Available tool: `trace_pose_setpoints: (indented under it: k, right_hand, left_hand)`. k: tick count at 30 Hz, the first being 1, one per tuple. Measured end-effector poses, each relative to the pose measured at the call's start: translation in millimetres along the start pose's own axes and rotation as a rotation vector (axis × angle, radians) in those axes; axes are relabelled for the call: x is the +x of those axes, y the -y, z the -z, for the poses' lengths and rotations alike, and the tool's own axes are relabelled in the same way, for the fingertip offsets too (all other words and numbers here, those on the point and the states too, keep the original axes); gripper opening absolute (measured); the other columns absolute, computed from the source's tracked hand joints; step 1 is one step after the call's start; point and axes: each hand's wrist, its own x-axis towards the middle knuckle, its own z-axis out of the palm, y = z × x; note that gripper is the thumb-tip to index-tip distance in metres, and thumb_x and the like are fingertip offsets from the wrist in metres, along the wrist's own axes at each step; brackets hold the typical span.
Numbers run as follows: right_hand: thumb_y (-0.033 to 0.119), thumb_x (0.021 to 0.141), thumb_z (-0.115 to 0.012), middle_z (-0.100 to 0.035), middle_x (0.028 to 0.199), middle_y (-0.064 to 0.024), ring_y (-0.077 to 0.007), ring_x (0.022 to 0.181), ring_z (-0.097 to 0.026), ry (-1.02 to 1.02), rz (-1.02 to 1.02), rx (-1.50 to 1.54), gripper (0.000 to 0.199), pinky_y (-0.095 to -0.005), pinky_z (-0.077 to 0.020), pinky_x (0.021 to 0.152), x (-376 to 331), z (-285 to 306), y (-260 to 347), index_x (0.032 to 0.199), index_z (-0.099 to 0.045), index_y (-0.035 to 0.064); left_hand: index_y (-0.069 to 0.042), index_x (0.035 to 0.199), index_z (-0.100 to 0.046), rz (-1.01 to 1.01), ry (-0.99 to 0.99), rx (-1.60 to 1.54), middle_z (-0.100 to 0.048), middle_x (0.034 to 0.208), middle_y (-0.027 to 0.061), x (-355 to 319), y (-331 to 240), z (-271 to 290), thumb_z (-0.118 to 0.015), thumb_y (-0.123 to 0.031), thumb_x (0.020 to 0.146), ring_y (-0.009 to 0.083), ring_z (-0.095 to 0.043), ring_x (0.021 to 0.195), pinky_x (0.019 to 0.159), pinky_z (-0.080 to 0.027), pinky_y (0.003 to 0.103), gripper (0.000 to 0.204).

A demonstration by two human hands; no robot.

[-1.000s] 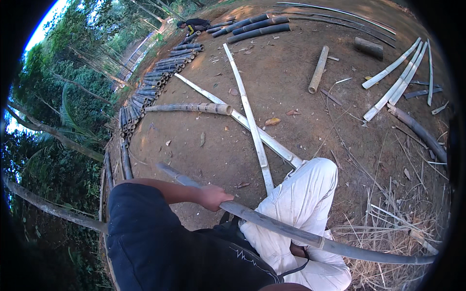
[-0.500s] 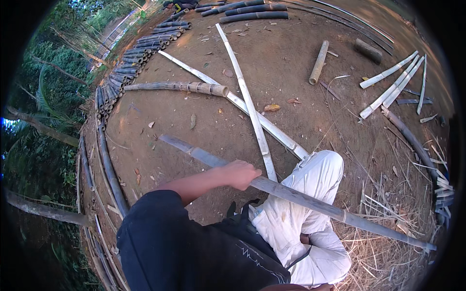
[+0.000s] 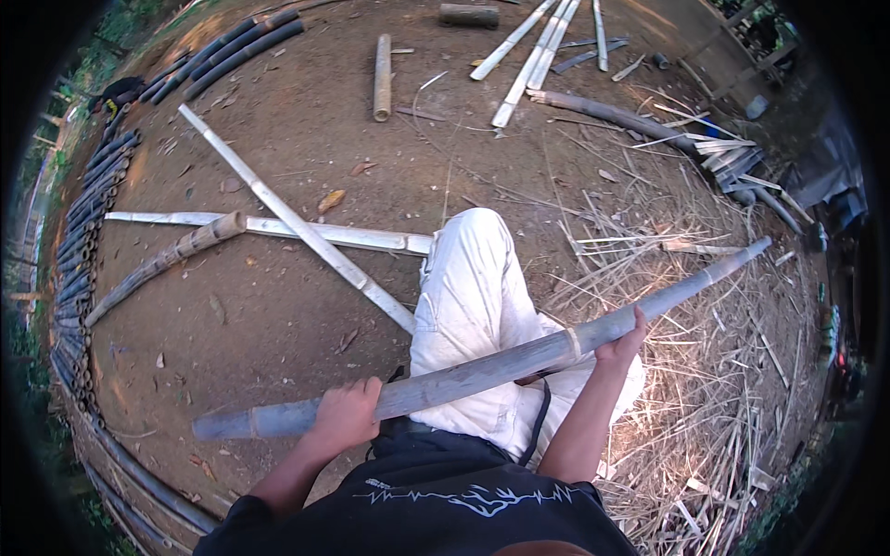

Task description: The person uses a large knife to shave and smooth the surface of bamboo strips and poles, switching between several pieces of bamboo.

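A long grey bamboo slat (image 3: 482,372) with raised joints lies across my lap, its outer face up. It slants from low on the left up to the right. My left hand (image 3: 348,414) is closed over it near the wide left end. Further along, my right hand (image 3: 623,341) grips its lower edge, the thumb showing against the near side; the other fingers are partly hidden beneath. Under the slat are my bent legs in white trousers (image 3: 468,278).
Two pale split bamboo strips (image 3: 297,222) cross on the dirt ahead, beside a curved bamboo pole (image 3: 167,264). Thin shavings (image 3: 705,371) cover the ground at right. Cut bamboo tubes (image 3: 93,222) line the far left. More pale strips (image 3: 542,56) lie at the back.
The slat has swung round, its right end rising and its left end dropping nearer me. My right hand, unseen before, now holds it too. The view has turned right.
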Motion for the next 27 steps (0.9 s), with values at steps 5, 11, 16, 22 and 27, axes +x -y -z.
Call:
trace_pose_setpoints:
  k: [5,11,16,22,27]
  right_hand:
    - [0.018,0.093,-0.060,-0.063,0.104,-0.0172,-0.0272,0.092,-0.063,-0.055,-0.065,0.023,0.042,-0.0429,-0.0524,0.082,-16,17,-1,0.127,-0.046,-0.0020]
    - [0.016,0.095,-0.057,-0.065,0.104,-0.0180,-0.0282,0.093,-0.063,-0.036,0.045,0.072,0.036,-0.0450,-0.0511,0.086,-50,-24,10,0.124,-0.049,-0.0034]
    - [0.032,0.094,-0.062,-0.059,0.116,-0.0189,-0.0298,0.103,-0.059,0.063,0.126,0.099,0.055,-0.0449,-0.0485,0.092,47,1,66,0.134,-0.045,-0.0015]
    - [0.050,0.094,-0.061,-0.059,0.104,-0.0145,-0.0333,0.099,-0.063,0.167,0.014,0.171,0.055,-0.0476,-0.0510,0.093,41,-22,25,0.127,-0.050,0.0065]
    - [0.034,0.094,-0.063,-0.059,0.083,-0.0066,-0.0230,0.076,-0.061,0.253,-0.165,0.423,0.031,-0.0435,-0.0550,0.078,24,-26,-19,0.107,-0.055,0.0075]
  left_hand:
    - [-0.005,0.099,-0.050,0.035,-0.025,0.019,-0.066,0.093,0.0183,-22,4,-13,-0.076,-0.018,0.069,0.0381,-0.069,0.087,0.074,-0.055,0.049,0.042]
    - [-0.005,0.099,-0.050,0.076,0.011,0.056,-0.066,0.093,0.0198,-10,33,1,-0.077,-0.018,0.068,0.0397,-0.069,0.087,0.075,-0.055,0.050,0.043]
    - [-0.001,0.101,-0.052,-0.053,0.045,-0.033,-0.068,0.094,0.0228,74,-62,41,-0.076,-0.019,0.071,0.0421,-0.069,0.086,0.076,-0.055,0.051,0.043]
    - [0.006,0.103,-0.053,-0.238,0.084,-0.039,-0.069,0.088,0.0256,224,-174,16,-0.074,-0.023,0.075,0.0419,-0.070,0.085,0.077,-0.056,0.050,0.046]
    - [0.007,0.119,-0.049,-0.128,0.260,-0.045,-0.065,0.105,0.0290,224,-176,3,-0.075,-0.044,0.079,0.0432,-0.065,0.104,0.091,-0.051,0.050,0.071]
